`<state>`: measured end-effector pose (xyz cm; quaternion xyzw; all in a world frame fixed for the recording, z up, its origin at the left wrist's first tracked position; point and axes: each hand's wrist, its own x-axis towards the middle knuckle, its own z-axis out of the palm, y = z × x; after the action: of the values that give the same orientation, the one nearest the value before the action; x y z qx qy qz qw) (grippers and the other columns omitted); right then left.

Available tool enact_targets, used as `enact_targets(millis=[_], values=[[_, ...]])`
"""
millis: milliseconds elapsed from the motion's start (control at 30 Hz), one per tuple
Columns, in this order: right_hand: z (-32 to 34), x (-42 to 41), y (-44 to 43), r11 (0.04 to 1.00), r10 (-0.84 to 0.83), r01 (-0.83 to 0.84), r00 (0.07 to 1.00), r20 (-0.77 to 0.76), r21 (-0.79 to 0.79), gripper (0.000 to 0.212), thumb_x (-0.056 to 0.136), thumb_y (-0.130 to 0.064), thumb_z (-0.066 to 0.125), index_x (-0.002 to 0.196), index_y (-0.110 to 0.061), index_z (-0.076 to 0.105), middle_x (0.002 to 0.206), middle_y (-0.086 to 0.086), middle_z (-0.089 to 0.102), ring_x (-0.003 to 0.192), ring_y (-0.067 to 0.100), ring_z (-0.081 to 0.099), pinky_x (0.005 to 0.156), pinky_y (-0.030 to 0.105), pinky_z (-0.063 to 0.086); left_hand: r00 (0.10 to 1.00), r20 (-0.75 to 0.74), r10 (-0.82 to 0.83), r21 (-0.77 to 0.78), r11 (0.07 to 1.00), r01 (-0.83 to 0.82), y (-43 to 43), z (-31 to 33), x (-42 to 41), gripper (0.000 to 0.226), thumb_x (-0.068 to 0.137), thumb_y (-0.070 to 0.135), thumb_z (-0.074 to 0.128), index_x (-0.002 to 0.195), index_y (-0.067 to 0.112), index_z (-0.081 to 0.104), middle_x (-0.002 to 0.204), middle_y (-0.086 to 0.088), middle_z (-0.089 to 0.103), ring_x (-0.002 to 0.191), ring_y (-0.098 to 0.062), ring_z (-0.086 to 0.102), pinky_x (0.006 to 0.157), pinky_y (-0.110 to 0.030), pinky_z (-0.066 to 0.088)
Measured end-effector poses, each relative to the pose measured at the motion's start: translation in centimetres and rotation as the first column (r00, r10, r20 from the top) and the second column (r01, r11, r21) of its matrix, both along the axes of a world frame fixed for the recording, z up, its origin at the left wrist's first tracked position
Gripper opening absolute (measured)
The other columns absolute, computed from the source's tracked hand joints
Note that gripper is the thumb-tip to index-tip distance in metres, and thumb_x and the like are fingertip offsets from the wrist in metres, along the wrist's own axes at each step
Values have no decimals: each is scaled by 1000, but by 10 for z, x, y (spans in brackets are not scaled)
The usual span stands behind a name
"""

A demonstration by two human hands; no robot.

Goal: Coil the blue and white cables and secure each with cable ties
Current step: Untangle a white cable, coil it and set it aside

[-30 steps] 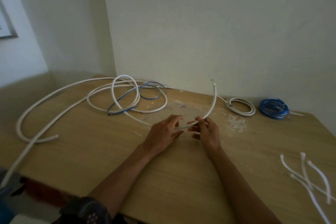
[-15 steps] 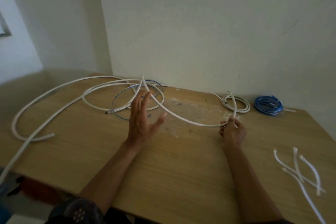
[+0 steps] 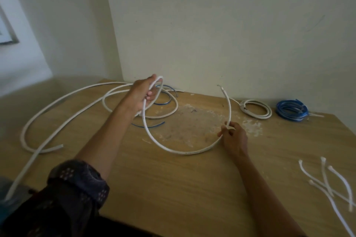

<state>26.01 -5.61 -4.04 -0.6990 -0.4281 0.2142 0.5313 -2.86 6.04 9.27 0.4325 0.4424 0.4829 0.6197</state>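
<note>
A long white cable [image 3: 173,150] sprawls over the wooden table [image 3: 173,188]. My left hand [image 3: 143,94] is raised at the back left and grips a bend of this cable. My right hand [image 3: 234,137] pinches the same cable near its free end, which curves up toward the wall. Between the hands the cable hangs in a wide U. A loose thin blue cable [image 3: 148,126] lies under the white loops behind my left hand. A coiled white cable [image 3: 256,108] and a coiled blue cable [image 3: 290,112] lie by the wall at the right.
Several white cable ties [image 3: 327,179] lie at the table's right front edge. A scuffed, flaky patch [image 3: 192,121] marks the middle of the table. The white cable trails off the table's left front edge. Walls stand close behind and to the left.
My left hand rose from open beside the cable to gripping a raised bend of it. The cable between the hands now sags in a deeper U. My right hand kept its pinch.
</note>
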Motion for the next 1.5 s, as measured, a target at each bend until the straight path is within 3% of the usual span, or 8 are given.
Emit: enact_targets(millis=[300, 400, 467, 800, 967, 1133, 1333, 1500], values=[[34, -24, -13, 944, 329, -217, 679, -656, 249, 55, 105, -55, 33, 121, -11, 61, 90, 16, 75, 69, 22, 68, 62, 32, 51, 782, -540, -311, 367, 749, 552, -79, -1, 59, 27, 102, 23, 58, 126, 14, 67, 58, 6, 32, 46, -11, 30, 42, -22, 26], [46, -27, -13, 890, 453, -337, 574, -682, 308, 42, 106, -47, 36, 124, -15, 57, 96, 18, 74, 67, 21, 63, 61, 30, 44, 643, -742, -188, 394, 655, 645, -84, 9, 71, 27, 104, 24, 56, 121, 10, 70, 97, 21, 37, 49, 1, 44, 54, -16, 36], [47, -33, -11, 857, 499, -411, 516, -696, 309, 32, 105, -34, 40, 124, -12, 55, 108, 21, 73, 74, 23, 63, 65, 33, 43, 632, -775, 12, 504, 615, 607, -78, 14, 70, 30, 104, 29, 56, 109, 6, 74, 59, 12, 42, 53, -1, 44, 60, -23, 37], [38, -58, 33, 968, 242, -222, 948, -205, 119, 32, 105, -35, 51, 94, -10, 68, 68, 7, 62, 60, 17, 62, 53, 29, 54, 959, -269, -91, 337, 924, 182, -30, -19, 4, 60, 92, 65, 51, 119, 16, 74, 80, -3, 61, 77, -17, 57, 72, -33, 48], [6, -55, 43, 997, 79, -81, 992, -95, -18, 36, 106, -36, 46, 91, -10, 65, 74, 8, 71, 57, 20, 68, 64, 41, 61, 333, -891, 309, 326, 945, -5, -2, -104, -54, 44, 85, 46, 67, 106, 7, 67, 106, -13, 67, 101, -32, 65, 86, -43, 51], [-7, -52, 49, 994, 55, -46, 995, 83, -101, 32, 104, -34, 48, 88, -14, 68, 66, 4, 71, 69, 25, 72, 80, 44, 58, 86, -962, 260, 259, 966, -22, 0, -99, -36, 41, 90, 28, 65, 126, 10, 62, 130, -17, 59, 120, -39, 58, 95, -45, 50], [-9, -39, 58, 988, -67, 49, 991, -115, -146, 30, 100, -31, 52, 91, -10, 72, 74, 11, 73, 71, 30, 70, 73, 48, 60, 499, -595, 630, 512, 776, -368, 29, -62, -65, 29, 88, 21, 58, 104, 7, 79, 96, -19, 76, 92, -35, 72, 83, -40, 58], [4, -12, 48, 934, -342, 344, 783, -520, -97, 34, 105, -26, 46, 96, -3, 69, 63, 9, 63, 47, 19, 57, 42, 28, 41, 518, -454, 725, 432, 688, -583, 33, -67, -106, 27, 90, 19, 54, 106, 6, 73, 86, -12, 74, 66, -34, 74, 69, -39, 62]])
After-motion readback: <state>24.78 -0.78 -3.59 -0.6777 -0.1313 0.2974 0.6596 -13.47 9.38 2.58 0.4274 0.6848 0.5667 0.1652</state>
